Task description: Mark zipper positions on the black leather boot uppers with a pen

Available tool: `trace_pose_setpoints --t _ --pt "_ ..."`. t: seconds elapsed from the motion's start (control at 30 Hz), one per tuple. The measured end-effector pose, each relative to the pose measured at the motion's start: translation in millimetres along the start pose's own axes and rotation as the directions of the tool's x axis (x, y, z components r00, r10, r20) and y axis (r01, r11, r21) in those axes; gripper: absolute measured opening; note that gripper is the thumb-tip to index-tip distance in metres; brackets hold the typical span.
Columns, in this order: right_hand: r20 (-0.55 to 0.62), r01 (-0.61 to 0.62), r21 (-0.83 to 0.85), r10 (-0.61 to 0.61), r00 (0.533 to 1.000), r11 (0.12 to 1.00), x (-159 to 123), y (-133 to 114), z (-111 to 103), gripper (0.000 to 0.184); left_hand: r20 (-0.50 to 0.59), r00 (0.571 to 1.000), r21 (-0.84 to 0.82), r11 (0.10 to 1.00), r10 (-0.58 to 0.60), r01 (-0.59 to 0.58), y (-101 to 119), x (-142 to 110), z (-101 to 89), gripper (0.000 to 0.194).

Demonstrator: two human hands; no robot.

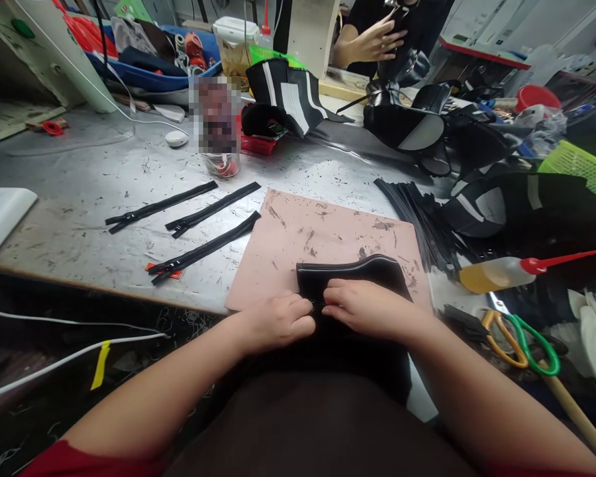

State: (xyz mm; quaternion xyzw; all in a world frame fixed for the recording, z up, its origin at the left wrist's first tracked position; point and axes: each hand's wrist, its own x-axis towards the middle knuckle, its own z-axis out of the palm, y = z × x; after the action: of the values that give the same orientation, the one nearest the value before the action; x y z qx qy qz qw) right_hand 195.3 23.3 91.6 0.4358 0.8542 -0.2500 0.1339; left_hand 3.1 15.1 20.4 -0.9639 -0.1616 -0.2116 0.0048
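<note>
A glossy black leather piece, shaped like a boot upper (350, 270), lies over the front of a pinkish board (328, 228) and hangs towards my lap. My left hand (283, 319) pinches its edge at the left, fingers curled in. Close beside it, my right hand (360, 306) rests on the leather with bent fingers, gripping the same edge. What lies under the fingertips is hidden. To the left, three black zippers (213, 245) lie slantwise on the metal tabletop (79, 165), the nearest over a small orange scrap.
On the right are a bundle of black strips (412, 212), a glue bottle (496, 275) with a red nozzle, and scissors (536, 344). More black uppers (288, 93) stand at the back. A co-worker's hand (375, 43) shows beyond. A white box (2, 218) sits far left.
</note>
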Motion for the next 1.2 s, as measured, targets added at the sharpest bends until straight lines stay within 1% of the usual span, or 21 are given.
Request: trace_pose_setpoints --t 0.07,0.2,0.27,0.37,0.43,0.53,0.63,0.7,0.73,0.8,0.87,0.9,0.93,0.97,1.0,1.07,1.13,1.2 --pt "0.007 0.009 -0.005 -0.009 1.0 1.0 0 0 -1 0.024 0.014 1.0 -0.011 1.0 -0.001 0.001 -1 -3 1.7 0.03" --pt "0.029 0.032 -0.011 -0.031 0.999 0.999 1 -1 -1 0.024 0.038 0.997 -0.074 0.995 -0.062 0.065 -1 -10 4.4 0.029" --pt "0.037 0.03 -0.047 -0.029 0.999 0.998 3 -2 0 0.026 0.024 0.999 -0.063 0.997 -0.041 0.043 0 -12 3.0 0.026" --pt "0.034 0.015 -0.146 -0.01 0.999 0.989 7 -6 2 0.027 -0.011 1.0 0.013 1.0 0.018 -0.018 4 -16 -2.1 0.021" --pt "0.039 0.008 -0.198 0.0 0.999 0.98 10 -9 2 0.027 -0.051 0.999 0.044 0.999 0.015 -0.013 9 -19 -5.1 0.017" --pt "0.069 0.001 -0.234 0.015 0.998 0.972 13 -12 0 0.028 -0.148 0.989 0.087 0.995 -0.027 0.04 17 -23 -5.4 0.014" --pt "0.096 0.018 -0.238 0.005 0.995 0.971 14 -12 -3 0.027 -0.256 0.965 0.149 0.985 -0.046 0.087 23 -23 -1.5 0.013" --pt "0.104 0.044 -0.211 -0.023 0.994 0.976 13 -9 -5 0.025 -0.316 0.947 0.159 0.981 -0.058 0.113 26 -21 1.9 0.013" --pt "0.104 0.055 -0.187 -0.036 0.994 0.981 12 -7 -5 0.025 -0.337 0.937 0.147 0.979 -0.087 0.143 27 -20 3.4 0.012" --pt "0.094 0.071 -0.125 -0.059 0.994 0.99 8 -3 -6 0.023 -0.342 0.917 0.1 0.963 -0.203 0.25 29 -18 5.7 0.01" --pt "0.078 0.072 -0.062 -0.067 0.995 0.995 5 0 -6 0.022 -0.287 0.897 0.046 0.93 -0.337 0.364 30 -14 6.7 0.008" --pt "0.072 0.072 -0.038 -0.069 0.995 0.997 4 1 -6 0.021 -0.249 0.891 0.034 0.916 -0.379 0.4 30 -11 6.7 0.009" --pt "0.067 0.073 -0.021 -0.071 0.995 0.997 3 2 -6 0.021 -0.218 0.891 0.035 0.91 -0.397 0.414 30 -8 6.5 0.01" --pt "0.063 0.074 -0.012 -0.073 0.995 0.997 3 3 -6 0.021 -0.203 0.895 0.045 0.909 -0.397 0.414 30 -5 6.1 0.013" --pt "0.059 0.077 -0.012 -0.076 0.995 0.997 2 3 -5 0.02 -0.214 0.899 0.061 0.913 -0.382 0.403 29 -2 5.6 0.015" --pt "0.051 0.082 -0.029 -0.08 0.995 0.996 2 2 -5 0.02 -0.271 0.909 0.105 0.929 -0.318 0.356 25 4 4.3 0.017" --pt "0.048 0.08 -0.048 -0.077 0.996 0.996 3 1 -5 0.021 -0.303 0.932 0.157 0.954 -0.201 0.257 19 5 2.4 0.014" --pt "0.05 0.072 -0.063 -0.069 0.996 0.995 3 -1 -6 0.021 -0.256 0.964 0.207 0.969 -0.077 0.133 11 0 -0.8 0.013"
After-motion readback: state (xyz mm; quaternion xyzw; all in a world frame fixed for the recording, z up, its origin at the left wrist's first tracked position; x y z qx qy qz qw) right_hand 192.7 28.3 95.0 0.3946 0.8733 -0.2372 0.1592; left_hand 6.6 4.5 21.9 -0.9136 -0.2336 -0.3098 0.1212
